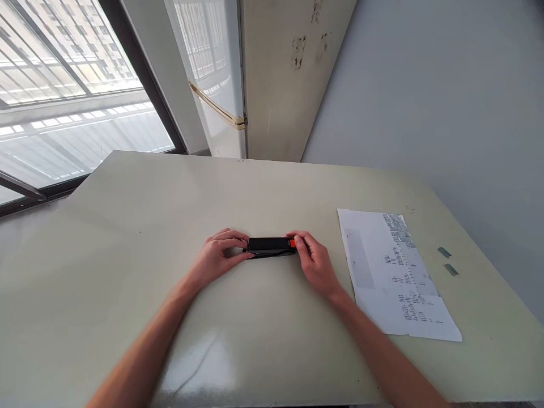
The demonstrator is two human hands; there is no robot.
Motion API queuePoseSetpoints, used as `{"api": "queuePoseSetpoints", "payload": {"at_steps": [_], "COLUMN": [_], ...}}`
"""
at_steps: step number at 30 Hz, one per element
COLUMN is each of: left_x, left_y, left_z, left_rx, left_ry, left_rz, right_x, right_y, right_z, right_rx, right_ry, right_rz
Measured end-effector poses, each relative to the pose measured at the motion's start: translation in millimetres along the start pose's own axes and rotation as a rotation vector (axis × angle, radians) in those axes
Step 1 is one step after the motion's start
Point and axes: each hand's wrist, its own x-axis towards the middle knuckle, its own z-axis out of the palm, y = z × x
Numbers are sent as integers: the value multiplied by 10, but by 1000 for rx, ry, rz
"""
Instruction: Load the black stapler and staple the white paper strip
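- Pinching one end of an oblong, matte black case-like object between thumb and fingers, the left hand has its grip closed there.
- The right hand pinches the bright red tip at the opposite end.
- The object sits between both hands at the middle of the glossy, pale cream desk; a thin black strip runs along its near side. What it contains, if anything, cannot be told.
- Right of the hands lies a white printed paper sheet.
- Behind the desk stands a tall white refrigerator, its contents hidden.
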Motion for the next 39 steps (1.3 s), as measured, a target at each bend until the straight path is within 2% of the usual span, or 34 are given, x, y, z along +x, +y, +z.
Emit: {"api": "queuePoseSetpoints", "payload": {"at_steps": [5,7,9,11,13,17,22,26,33,39], "left_x": [14,20,20,15,12,41,83,85,96,69], "left_y": [-10,11,42,73,99,113,40,-15,-70,-158], "left_z": [-7,-59,-127,-183,-202,-138,-84,-141,-255,-314], "left_rx": [-4,-39,-114,-240,-374,-574,-852,-834,-962,-1020], "left_ry": [1,-36,-105,-125,-43,232,442,588,659,663], "left_rz": [-30,-41,-71,-124,-220,-421,-442,-465,-513,-515], "right_x": [12,12,11,11,10,2,-4,-9,-39,-44], "right_y": [3,4,2,-1,-1,9,9,3,-6,-11], "right_z": [11,8,3,-1,-1,6,14,15,19,41], "right_rx": [26,19,7,0,-3,7,2,-41,-74,-90], "right_ry": [6,4,-2,-10,-16,-13,-19,-15,-1,8], "right_rz": [-7,-9,-7,0,8,5,13,26,23,-5]}}
